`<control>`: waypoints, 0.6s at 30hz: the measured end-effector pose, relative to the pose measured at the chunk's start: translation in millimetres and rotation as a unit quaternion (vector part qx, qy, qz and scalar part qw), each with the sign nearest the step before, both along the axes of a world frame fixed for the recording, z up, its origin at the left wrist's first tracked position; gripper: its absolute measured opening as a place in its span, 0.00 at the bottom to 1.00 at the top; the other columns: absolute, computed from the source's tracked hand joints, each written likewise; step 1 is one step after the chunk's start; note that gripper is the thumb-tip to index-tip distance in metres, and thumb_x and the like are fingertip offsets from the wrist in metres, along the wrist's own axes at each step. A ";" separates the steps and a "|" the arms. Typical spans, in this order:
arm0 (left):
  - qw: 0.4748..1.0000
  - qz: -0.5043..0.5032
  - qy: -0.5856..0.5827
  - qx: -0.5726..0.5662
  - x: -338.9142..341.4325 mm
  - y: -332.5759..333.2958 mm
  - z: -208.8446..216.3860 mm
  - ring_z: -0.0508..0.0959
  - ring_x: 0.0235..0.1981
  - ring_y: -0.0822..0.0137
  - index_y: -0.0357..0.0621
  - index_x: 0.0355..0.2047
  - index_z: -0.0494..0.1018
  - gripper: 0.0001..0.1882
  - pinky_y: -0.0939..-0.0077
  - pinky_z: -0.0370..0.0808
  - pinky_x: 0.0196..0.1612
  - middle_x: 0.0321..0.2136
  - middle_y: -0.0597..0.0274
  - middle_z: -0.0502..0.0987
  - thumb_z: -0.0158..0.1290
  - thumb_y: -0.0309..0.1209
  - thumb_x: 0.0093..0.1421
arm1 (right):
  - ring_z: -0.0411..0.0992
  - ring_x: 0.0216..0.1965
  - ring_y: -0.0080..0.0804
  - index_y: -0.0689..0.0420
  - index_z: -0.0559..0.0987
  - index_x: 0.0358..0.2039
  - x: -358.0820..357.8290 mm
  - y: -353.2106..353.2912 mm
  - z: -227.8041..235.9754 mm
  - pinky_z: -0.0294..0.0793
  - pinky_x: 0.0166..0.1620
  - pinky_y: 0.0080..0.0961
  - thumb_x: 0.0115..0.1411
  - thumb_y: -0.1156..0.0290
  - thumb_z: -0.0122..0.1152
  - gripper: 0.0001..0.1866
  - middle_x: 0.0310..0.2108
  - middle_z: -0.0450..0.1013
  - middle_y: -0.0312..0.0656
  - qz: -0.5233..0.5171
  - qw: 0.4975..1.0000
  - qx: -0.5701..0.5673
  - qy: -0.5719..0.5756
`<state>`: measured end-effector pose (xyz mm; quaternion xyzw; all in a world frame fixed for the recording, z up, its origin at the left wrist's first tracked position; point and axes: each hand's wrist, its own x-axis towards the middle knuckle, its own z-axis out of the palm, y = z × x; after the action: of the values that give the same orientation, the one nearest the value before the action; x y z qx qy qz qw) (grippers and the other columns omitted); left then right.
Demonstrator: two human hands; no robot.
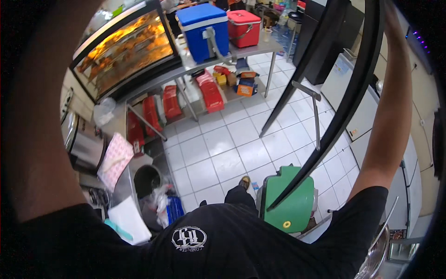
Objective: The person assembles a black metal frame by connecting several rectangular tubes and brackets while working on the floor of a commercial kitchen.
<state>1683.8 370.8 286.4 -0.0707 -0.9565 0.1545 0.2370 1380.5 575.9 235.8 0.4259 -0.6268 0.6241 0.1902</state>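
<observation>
Both arms raised high. Right hand (391, 18) at the upper edge, just beside the long black bars of a hinged frame (346, 104); contact impossible to confirm. Cannot tell the state of the right fingers, too cut off there. Left forearm (39, 153) upright along the opposite side, with left hand beyond the picture; cannot tell the left fingers' state either. Hinged frame sloping down and leftward from near the right fingers, with a grey brace (317, 116) between two bars, and in front of a green bin (290, 190) well below those fingers. Far to the left of the right fingers, a steel bench (270, 45) carrying a blue cooler (204, 37) and a red cooler (245, 30), near a lit glass display case (127, 49). Well below and leftward of the same fingers, a pink patterned cloth (117, 160) and a dark round bin (147, 180).
</observation>
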 end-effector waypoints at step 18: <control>0.921 -0.374 -0.079 0.073 -456.7 -26.9 46.2 0.81 0.20 0.60 0.31 0.30 0.83 0.16 0.62 0.77 0.25 0.21 0.50 0.82 0.60 0.37 0.57 | 0.75 0.38 0.25 0.57 0.74 0.64 -289.1 37.2 2.4 0.74 0.40 0.28 0.73 0.49 0.52 0.29 0.45 0.77 0.39 -0.140 0.989 0.058 -0.007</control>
<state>1227.1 343.9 332.7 -0.4181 -0.8845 -0.0219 0.2057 1091.4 613.0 238.2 0.3403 -0.7162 0.5572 0.2465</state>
